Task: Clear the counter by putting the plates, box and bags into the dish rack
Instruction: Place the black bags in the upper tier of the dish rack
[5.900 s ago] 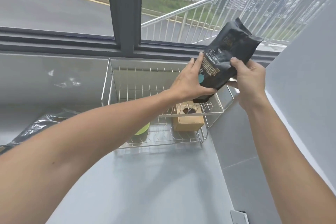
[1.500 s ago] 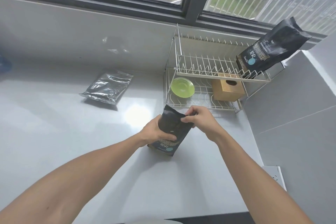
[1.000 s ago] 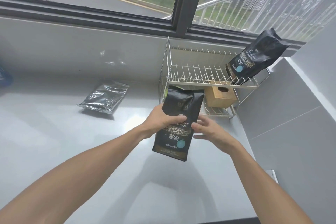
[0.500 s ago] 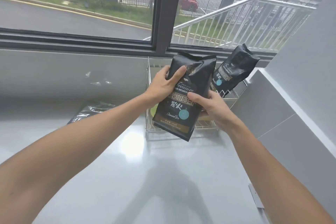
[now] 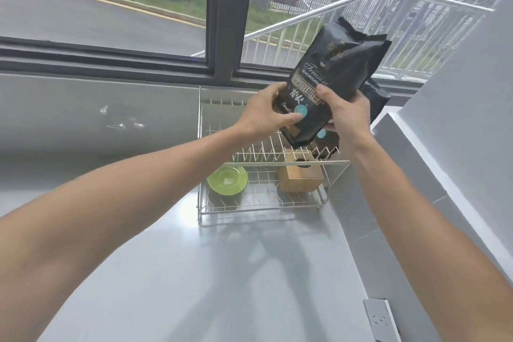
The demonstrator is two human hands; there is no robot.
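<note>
I hold a black coffee bag (image 5: 336, 69) upright and tilted right, above the upper shelf of the wire dish rack (image 5: 211, 144). My left hand (image 5: 263, 116) grips its lower left side and my right hand (image 5: 347, 114) grips its lower right. Behind it a second black bag (image 5: 376, 100) stands on the rack's right end, mostly hidden. On the lower shelf lie a green plate (image 5: 227, 180) and a wooden box (image 5: 301, 175).
The grey counter (image 5: 194, 272) stretches in front of the rack. A grey wall (image 5: 458, 119) closes the right side, with a socket (image 5: 381, 319) low down. A window sill and dark frame (image 5: 224, 22) run behind the rack.
Both hands have lifted the black bag up and to the right, from in front of the rack to above its upper shelf, close to the second bag.
</note>
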